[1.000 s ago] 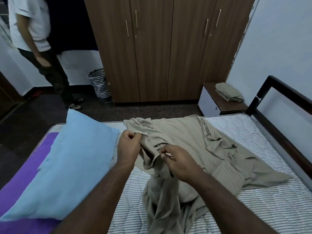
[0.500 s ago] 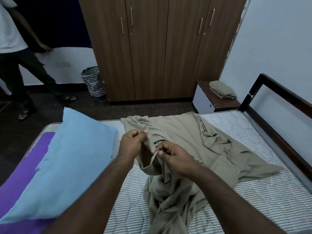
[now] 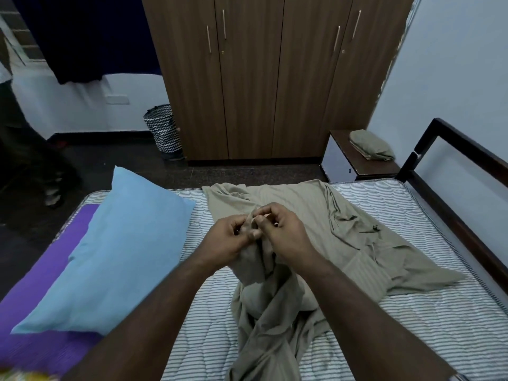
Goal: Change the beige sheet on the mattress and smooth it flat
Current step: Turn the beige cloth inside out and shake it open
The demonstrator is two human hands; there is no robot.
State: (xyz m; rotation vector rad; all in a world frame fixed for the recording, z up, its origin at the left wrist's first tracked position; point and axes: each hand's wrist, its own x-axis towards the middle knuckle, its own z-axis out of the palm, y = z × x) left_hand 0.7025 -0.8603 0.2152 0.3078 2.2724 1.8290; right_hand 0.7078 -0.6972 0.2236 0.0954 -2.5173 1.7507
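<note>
A crumpled beige sheet [image 3: 316,215] lies bunched across the middle of the striped mattress [image 3: 412,320], part of it trailing toward me. My left hand [image 3: 228,240] and my right hand [image 3: 286,232] meet over the heap and both pinch the same raised fold of the sheet's edge between fingers and thumb. The hands almost touch each other. The cloth hangs down from the pinch in a twisted bundle.
A light blue pillow [image 3: 115,254] lies on a purple cover [image 3: 41,270] at the left. A folded beige cloth [image 3: 371,145] rests on the bedside table [image 3: 362,163]. Dark bed frame [image 3: 453,193] runs along the right wall. Wardrobe [image 3: 261,78] and zigzag basket [image 3: 163,127] stand beyond.
My hands have come together, from about a hand's width apart, onto one fold of the sheet. The person standing at the left has walked almost out of view.
</note>
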